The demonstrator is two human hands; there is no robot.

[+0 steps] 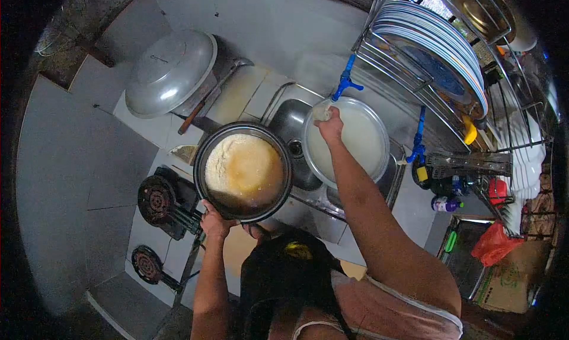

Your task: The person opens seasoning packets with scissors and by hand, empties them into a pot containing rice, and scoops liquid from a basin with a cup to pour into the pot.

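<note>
My left hand (216,221) grips the near rim of a dark round pot (285,189), its fingers wrapped round the edge. Inside the pot lies pale, grainy stuff (240,162) with cloudy yellowish liquid around it. To the right, a wide metal basin (384,144) of milky liquid rests over the sink (290,116). My right hand (331,125) is at the basin's far left edge, fingers closed round a small, pale, translucent thing (322,111) that I cannot make out clearly. A blue faucet (345,82) stands just beyond that hand.
Two black gas burners (157,201) (147,265) are at the left. A large lidded metal pot (169,73) stands behind them, beside a wooden-handled tool (207,97). At the right are a rack of plates (435,50), a second blue faucet (418,141) and a red plastic bag (495,243).
</note>
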